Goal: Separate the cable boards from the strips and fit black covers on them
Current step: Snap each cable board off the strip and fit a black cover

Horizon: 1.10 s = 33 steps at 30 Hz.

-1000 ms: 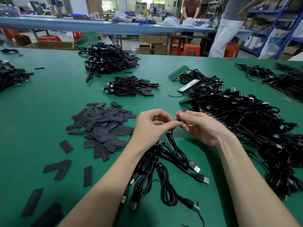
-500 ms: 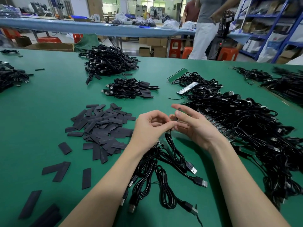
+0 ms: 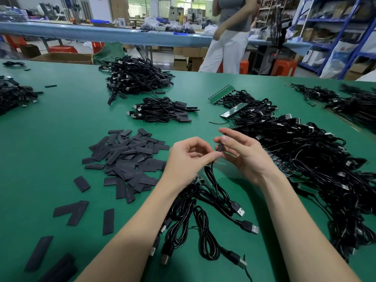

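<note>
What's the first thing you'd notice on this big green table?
Probably the two bare hands in the middle: the left hand and right hand pinch a thin black cable's end. Left of them lies a heap of flat black rectangular covers; right sprawls a huge tangle of black USB cables.

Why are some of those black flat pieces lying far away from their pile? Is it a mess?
A little. Most black covers sit heaped left of the left hand, but several stray covers lie scattered on the green table nearer the person. Nothing looks broken.

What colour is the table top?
Green, clearest in the head view: table.
</note>
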Each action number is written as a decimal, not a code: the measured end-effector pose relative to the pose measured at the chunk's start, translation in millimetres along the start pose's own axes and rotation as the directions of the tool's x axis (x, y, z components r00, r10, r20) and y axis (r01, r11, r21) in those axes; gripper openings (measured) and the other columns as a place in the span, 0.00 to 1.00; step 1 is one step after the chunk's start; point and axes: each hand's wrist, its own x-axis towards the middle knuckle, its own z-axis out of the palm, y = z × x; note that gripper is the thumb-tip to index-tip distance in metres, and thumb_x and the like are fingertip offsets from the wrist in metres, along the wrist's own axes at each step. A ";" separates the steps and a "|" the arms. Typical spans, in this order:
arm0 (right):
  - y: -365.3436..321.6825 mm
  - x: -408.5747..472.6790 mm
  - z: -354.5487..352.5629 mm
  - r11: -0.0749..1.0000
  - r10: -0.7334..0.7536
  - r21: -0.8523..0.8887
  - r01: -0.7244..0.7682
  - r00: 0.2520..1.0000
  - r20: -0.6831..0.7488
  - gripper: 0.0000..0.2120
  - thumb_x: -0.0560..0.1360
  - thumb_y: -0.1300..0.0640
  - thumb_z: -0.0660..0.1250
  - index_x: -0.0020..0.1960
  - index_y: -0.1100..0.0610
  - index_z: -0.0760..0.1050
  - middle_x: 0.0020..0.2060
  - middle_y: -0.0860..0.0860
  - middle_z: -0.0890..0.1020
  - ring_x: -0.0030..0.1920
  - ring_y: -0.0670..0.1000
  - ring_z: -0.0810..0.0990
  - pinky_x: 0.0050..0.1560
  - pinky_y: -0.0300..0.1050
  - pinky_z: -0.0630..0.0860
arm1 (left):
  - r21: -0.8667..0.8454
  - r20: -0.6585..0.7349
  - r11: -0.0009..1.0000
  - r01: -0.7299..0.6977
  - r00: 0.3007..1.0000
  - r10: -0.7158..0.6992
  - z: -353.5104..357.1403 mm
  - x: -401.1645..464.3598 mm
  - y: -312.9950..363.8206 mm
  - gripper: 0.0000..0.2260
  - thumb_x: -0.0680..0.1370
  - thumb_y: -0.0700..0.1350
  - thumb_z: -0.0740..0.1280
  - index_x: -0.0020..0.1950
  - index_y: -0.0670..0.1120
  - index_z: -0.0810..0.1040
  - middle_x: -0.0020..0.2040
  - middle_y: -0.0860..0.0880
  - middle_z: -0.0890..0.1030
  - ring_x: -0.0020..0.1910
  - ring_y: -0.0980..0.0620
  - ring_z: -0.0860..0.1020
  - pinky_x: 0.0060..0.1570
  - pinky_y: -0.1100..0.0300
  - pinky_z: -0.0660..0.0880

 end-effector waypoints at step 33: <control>0.6 -2.6 -2.9 0.996 0.088 -0.027 -0.087 0.993 0.075 0.14 0.70 0.56 0.75 0.55 0.48 0.86 0.52 0.57 0.86 0.46 0.51 0.86 0.47 0.42 0.81 | 0.072 0.000 0.997 -0.016 1.000 0.016 0.5 -3.2 -1.9 0.07 0.71 0.41 0.79 0.40 0.46 0.81 0.37 0.47 0.85 0.38 0.49 0.85 0.45 0.54 0.82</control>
